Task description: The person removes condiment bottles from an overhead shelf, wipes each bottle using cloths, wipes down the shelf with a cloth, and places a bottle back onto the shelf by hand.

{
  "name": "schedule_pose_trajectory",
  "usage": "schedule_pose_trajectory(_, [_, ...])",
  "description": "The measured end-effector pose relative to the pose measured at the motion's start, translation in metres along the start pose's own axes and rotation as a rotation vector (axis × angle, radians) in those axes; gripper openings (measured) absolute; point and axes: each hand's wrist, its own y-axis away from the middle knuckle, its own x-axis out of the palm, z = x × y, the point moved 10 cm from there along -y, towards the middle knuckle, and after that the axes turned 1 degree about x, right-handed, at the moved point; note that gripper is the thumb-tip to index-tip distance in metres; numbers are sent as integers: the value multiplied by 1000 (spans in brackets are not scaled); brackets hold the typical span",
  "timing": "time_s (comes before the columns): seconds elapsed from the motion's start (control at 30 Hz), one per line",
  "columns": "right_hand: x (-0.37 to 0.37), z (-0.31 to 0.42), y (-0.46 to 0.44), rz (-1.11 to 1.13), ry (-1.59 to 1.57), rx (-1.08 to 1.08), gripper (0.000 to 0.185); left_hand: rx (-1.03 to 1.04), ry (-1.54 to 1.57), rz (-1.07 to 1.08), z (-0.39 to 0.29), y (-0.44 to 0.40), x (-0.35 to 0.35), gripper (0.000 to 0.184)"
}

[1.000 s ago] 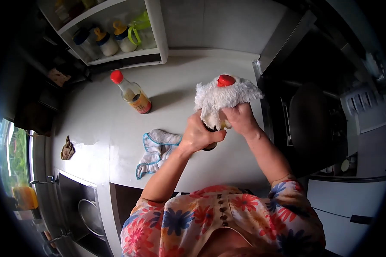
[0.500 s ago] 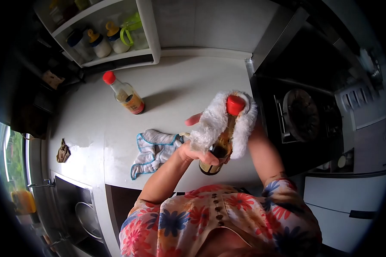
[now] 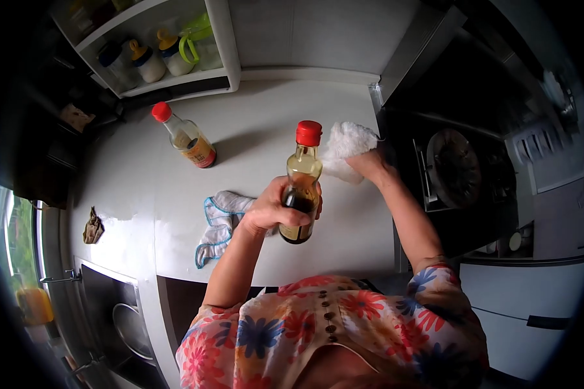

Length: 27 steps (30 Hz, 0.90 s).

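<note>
My left hand [image 3: 270,209] is wrapped round the lower half of a glass sauce bottle [image 3: 304,170] with a red cap and dark liquid inside, held above the counter and slightly tilted. To the right of it, my right hand [image 3: 368,165] grips a fluffy white cloth [image 3: 349,141], apart from the bottle; some of its fingers are hidden by the cloth. A second red-capped sauce bottle [image 3: 193,148] with an orange label stands farther back on the left. Behind my left forearm lies a white cloth with blue edging [image 3: 222,217].
A white shelf [image 3: 233,45] with jars and a green-handled jug [image 3: 198,48] stands at the back left. On the right is a stove with a round dark burner [image 3: 457,167]. A crumpled brown rag [image 3: 93,227] lies near the sink [image 3: 113,308] on the counter [image 3: 253,113].
The white cloth has come off the bottle and moved right with my right hand. My left hand has shifted the bottle left and up, so more of it shows.
</note>
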Motion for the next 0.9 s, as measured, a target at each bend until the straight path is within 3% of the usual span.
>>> schedule_pose_trajectory(0.03, [-10, 10, 1, -53, 103, -52, 31, -12, -72, -71, 2, -1, -6, 48])
schedule_pose_trajectory(0.1, [-33, 20, 6, -135, -141, -82, 35, -24, -231, -190, 6, -3, -18, 41])
schedule_pose_trajectory(0.17, [-60, 21, 16, -185, -846, -11, 38, -60, -263, -290, 11, -5, -22, 41])
schedule_pose_trajectory(0.27, [-101, 50, 35, -96, -965, -172, 45, -63, -422, -366, 1, -6, -25, 43])
schedule_pose_trajectory(0.3, [-97, 53, 37, 112, -1139, -140, 51, -51, -412, -384, -1, -6, -25, 44])
schedule_pose_trajectory(0.4, [-132, 68, 69, 13, -853, -444, 49, -33, -448, -452, -4, -4, -28, 46])
schedule_pose_trajectory(0.43, [-132, 65, 72, -5, -846, -288, 48, -33, -473, -475, -5, -4, -29, 47])
schedule_pose_trajectory(0.53, [-139, 68, 68, -77, -833, -263, 43, 29, -452, -487, 2, -10, -26, 50])
schedule_pose_trajectory(0.57, [-141, 62, 64, -183, -975, -251, 41, 37, -524, -503, 2, -11, -22, 50])
schedule_pose_trajectory(0.67, [-105, 41, 54, -215, -1081, -69, 35, 68, -680, -539, -5, -15, -11, 50])
schedule_pose_trajectory(0.77, [-96, 39, 54, -208, -1523, -163, 45, 56, -633, -477, -5, -17, -1, 48])
schedule_pose_trajectory(0.83, [-80, 48, 51, 19, -1927, -177, 42, 3, -501, -354, -2, -17, 14, 47])
schedule_pose_trajectory(0.9, [-68, 78, 47, 536, -2385, -153, 35, -48, -337, -142, 7, -18, 37, 48])
